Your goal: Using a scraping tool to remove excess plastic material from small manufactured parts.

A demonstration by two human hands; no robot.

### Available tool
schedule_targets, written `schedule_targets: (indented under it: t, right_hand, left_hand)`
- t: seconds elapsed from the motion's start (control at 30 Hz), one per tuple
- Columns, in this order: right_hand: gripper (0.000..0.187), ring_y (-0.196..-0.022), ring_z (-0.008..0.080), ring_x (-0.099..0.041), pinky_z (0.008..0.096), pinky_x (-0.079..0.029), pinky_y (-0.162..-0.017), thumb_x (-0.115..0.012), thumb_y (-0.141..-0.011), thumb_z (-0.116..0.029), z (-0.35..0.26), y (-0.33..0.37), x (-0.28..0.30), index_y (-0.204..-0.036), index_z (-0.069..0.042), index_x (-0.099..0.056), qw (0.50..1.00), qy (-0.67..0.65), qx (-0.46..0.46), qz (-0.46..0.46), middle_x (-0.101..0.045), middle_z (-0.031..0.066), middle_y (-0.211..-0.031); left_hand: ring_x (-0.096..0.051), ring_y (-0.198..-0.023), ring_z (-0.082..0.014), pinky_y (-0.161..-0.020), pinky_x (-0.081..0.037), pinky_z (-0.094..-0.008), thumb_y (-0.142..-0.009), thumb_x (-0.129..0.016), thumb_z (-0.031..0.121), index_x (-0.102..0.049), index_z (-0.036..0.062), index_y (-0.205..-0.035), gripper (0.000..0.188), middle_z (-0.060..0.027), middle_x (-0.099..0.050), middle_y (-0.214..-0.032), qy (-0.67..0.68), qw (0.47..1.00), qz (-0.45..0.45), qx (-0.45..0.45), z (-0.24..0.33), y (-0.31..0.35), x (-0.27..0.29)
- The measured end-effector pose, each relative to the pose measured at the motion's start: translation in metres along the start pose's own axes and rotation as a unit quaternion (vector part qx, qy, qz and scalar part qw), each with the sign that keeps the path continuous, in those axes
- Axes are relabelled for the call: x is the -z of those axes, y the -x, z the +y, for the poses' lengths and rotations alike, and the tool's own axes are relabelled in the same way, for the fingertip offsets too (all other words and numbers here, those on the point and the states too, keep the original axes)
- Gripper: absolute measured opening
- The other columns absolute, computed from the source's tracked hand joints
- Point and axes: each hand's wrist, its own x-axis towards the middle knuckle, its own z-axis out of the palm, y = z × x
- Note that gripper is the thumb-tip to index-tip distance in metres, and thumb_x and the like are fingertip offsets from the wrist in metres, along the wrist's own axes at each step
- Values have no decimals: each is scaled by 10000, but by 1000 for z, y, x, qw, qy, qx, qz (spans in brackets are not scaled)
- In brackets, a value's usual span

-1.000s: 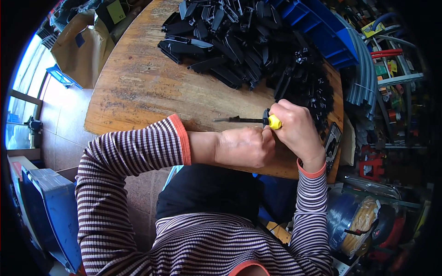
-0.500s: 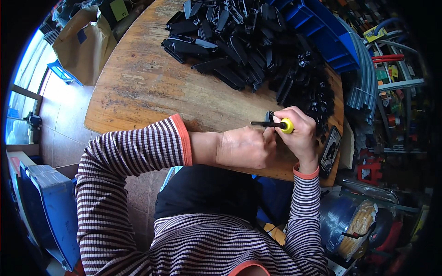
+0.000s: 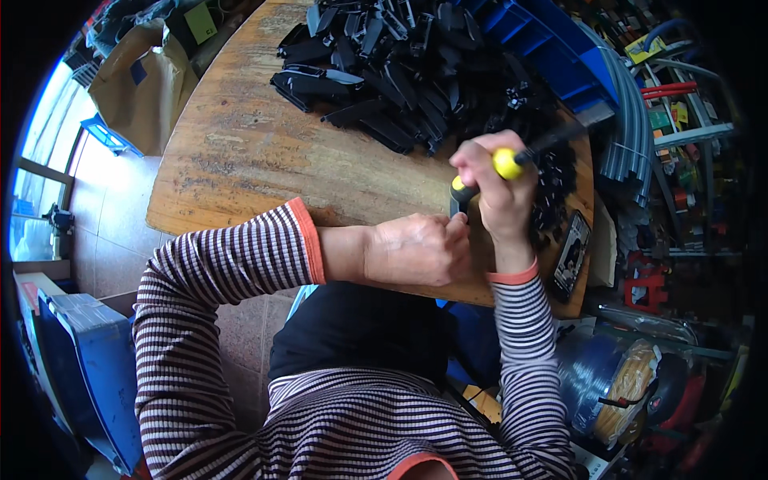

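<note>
My right hand is raised over the table's right side, closed round a hand tool with a yellow and black handle. Its long dark end points up and to the right, smeared by motion, so its exact kind is unclear. Just below and to the left, my left hand rests closed near the table's front edge. A small black plastic piece sticks up past its fingers; most of it is hidden. Beyond both hands lies a large pile of black plastic parts.
The worn wooden table has a curved left edge. Blue bins stand at the far right. A phone lies at the right edge, beside a bundle of grey tubes. A paper sack stands at the far left.
My right hand has lifted away from the left one, up and outward, and the tool's dark end has swung from pointing left to pointing upper right. My left hand stays nearly in place.
</note>
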Motion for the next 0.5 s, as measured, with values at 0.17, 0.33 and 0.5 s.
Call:
schedule_targets:
  t: [0.17,0.33,0.5]
  right_hand:
    - [123,-691,120,-584,265,-479,-641,-638,-889,-145,-39,-12,33,-884,-44,-568,998,8,26,61,-623,83,-786]
    - [125,-645,117,-575,284,-463,-603,-676,-862,-139,-62,6,73,-881,-29,-620,962,241,-120,49,-629,49,-754]
    - [212,-718,297,-633,352,-491,-668,-752,-757,-138,-10,47,87,-855,20,-650,848,503,-166,-16,-659,120,-819]
  left_hand:
    - [-568,-1112,-289,-748,-521,-308,-797,-580,192,-603,21,-969,243,-137,-616,-1076,-4,1000,1,0,-13,-5,3]
    - [-549,-1062,-225,-815,-478,-315,-840,-559,194,-594,82,-1067,256,-100,-582,-1109,84,995,-58,2,-36,-11,-25]
    - [-537,-970,-195,-796,-454,-305,-842,-560,189,-609,126,-1072,243,-74,-564,-1050,110,987,-38,113,-43,-23,-19]
